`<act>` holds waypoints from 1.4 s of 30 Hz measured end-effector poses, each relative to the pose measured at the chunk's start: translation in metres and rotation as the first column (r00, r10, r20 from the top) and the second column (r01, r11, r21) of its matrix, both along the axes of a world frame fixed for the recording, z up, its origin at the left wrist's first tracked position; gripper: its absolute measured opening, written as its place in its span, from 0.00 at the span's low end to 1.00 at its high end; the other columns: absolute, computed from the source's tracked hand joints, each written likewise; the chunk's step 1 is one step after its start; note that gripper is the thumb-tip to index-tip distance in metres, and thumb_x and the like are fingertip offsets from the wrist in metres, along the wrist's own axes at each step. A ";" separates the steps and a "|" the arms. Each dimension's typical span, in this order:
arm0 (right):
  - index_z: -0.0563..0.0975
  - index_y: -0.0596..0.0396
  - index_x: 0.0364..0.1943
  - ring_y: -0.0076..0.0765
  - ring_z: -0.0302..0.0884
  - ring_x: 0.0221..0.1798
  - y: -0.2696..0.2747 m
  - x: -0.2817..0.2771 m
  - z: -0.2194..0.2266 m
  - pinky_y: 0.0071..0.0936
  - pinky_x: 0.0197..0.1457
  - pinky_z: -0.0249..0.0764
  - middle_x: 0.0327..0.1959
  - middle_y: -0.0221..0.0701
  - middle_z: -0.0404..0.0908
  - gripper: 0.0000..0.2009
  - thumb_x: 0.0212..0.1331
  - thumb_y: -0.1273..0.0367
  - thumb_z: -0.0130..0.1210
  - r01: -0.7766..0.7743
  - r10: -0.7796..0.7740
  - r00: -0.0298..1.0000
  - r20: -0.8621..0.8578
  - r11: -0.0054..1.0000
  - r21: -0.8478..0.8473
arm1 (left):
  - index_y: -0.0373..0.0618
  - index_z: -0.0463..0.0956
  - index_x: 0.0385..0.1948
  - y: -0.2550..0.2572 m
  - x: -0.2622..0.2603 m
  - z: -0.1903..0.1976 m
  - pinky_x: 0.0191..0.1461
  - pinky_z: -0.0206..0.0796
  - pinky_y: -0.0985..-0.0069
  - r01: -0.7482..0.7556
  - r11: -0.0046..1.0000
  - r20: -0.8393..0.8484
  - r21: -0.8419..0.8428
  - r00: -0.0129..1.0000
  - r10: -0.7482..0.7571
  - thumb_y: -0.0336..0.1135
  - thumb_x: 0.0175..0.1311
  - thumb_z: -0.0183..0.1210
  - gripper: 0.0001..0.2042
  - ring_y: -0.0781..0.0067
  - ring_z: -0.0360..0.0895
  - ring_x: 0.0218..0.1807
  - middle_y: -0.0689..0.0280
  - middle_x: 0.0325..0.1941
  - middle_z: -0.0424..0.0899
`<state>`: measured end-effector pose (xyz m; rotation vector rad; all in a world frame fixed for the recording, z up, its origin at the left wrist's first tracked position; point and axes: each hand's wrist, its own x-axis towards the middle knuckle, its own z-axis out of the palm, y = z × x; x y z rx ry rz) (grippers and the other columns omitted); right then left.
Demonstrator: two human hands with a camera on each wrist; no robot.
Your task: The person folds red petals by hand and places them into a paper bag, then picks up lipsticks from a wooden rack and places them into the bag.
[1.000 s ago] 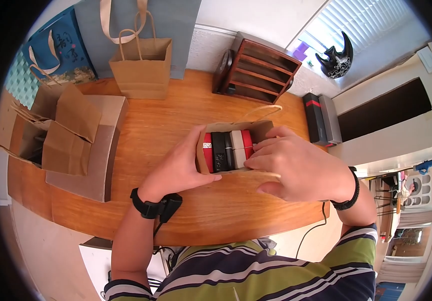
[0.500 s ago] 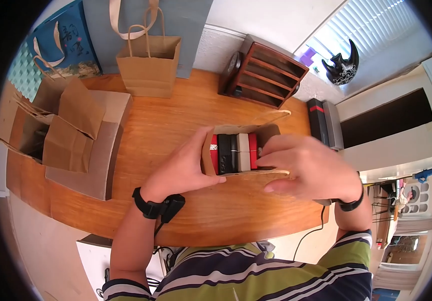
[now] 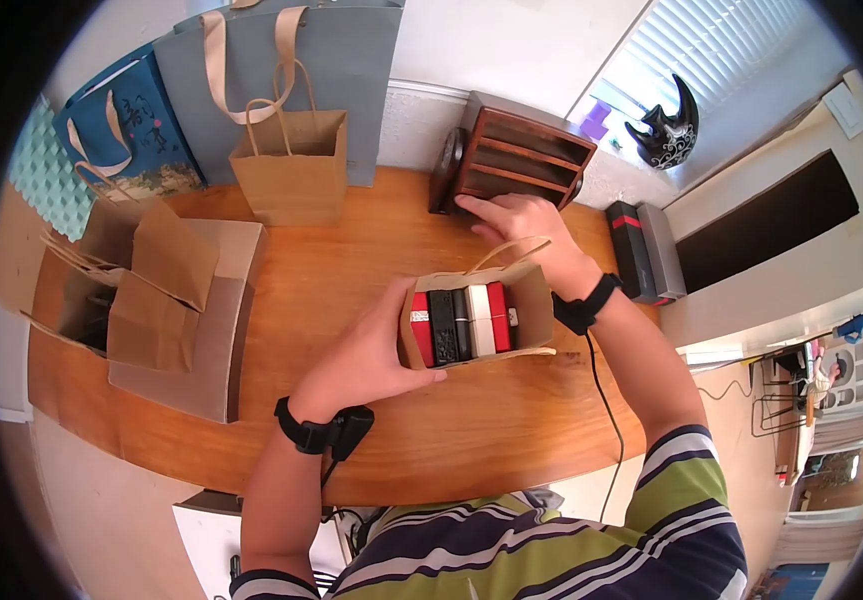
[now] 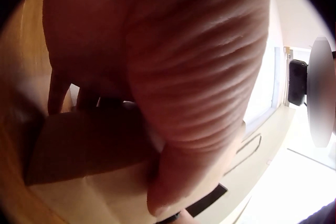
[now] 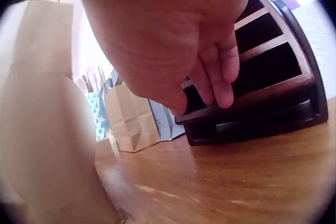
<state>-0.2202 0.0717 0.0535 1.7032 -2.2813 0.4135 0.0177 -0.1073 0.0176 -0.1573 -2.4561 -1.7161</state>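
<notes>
A brown paper bag (image 3: pixel 534 315), open at the top, stands mid-table in the head view, a row of red, black and white boxes (image 3: pixel 481 325) inside. My left hand (image 3: pixel 366 355) grips its left side, thumb along the near side; in the left wrist view that hand (image 4: pixel 184 56) covers part of the bag (image 4: pixel 94 192). Beyond the bag, my right hand (image 3: pixel 526 225) is at the lower left of a dark wooden rack (image 3: pixel 521 150). The right wrist view shows the right hand's fingers (image 5: pixel 226 95) at the rack's lowest compartment, thumb apart; nothing is visibly held.
Another brown bag (image 3: pixel 291 180) stands before a large grey-blue bag (image 3: pixel 366 100). At the left, open brown bags (image 3: pixel 156 320) rest on a flat box (image 3: pixel 226 350). A dark box with a red band (image 3: pixel 631 250) is at the right; a black cable hangs from my right wrist.
My right hand has left the bag's right end and reached away from me to the rack. My left hand keeps its grip on the bag. The head view has shifted slightly.
</notes>
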 end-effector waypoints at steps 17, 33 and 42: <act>0.84 0.49 0.39 0.45 0.82 0.29 -0.008 0.009 -0.019 0.40 0.30 0.78 0.26 0.34 0.82 0.10 0.52 0.71 0.70 0.022 -0.065 0.968 -0.242 0.983 -0.180 | 0.42 0.66 0.66 0.008 -0.005 0.002 0.69 0.69 0.65 -0.025 0.991 -0.037 0.134 0.999 0.030 0.33 0.45 0.82 0.43 0.60 0.79 0.64 0.56 0.62 0.80; 0.80 0.62 0.44 0.36 0.80 0.24 0.099 0.117 0.109 0.29 0.26 0.70 0.29 0.36 0.84 0.16 0.52 0.75 0.72 -0.133 0.113 0.985 -0.132 0.979 -0.156 | 0.42 0.65 0.67 0.007 -0.005 -0.002 0.68 0.70 0.67 -0.011 0.992 -0.051 0.129 0.999 0.018 0.31 0.46 0.81 0.44 0.65 0.79 0.62 0.57 0.61 0.80; 0.82 0.57 0.39 0.38 0.74 0.31 0.068 0.125 0.107 0.35 0.31 0.69 0.29 0.31 0.74 0.14 0.48 0.71 0.72 -0.092 0.094 0.996 -0.005 0.981 0.171 | 0.41 0.65 0.67 0.007 -0.004 0.000 0.67 0.70 0.66 -0.023 0.990 -0.018 0.140 1.000 0.025 0.32 0.45 0.81 0.44 0.60 0.79 0.63 0.55 0.61 0.80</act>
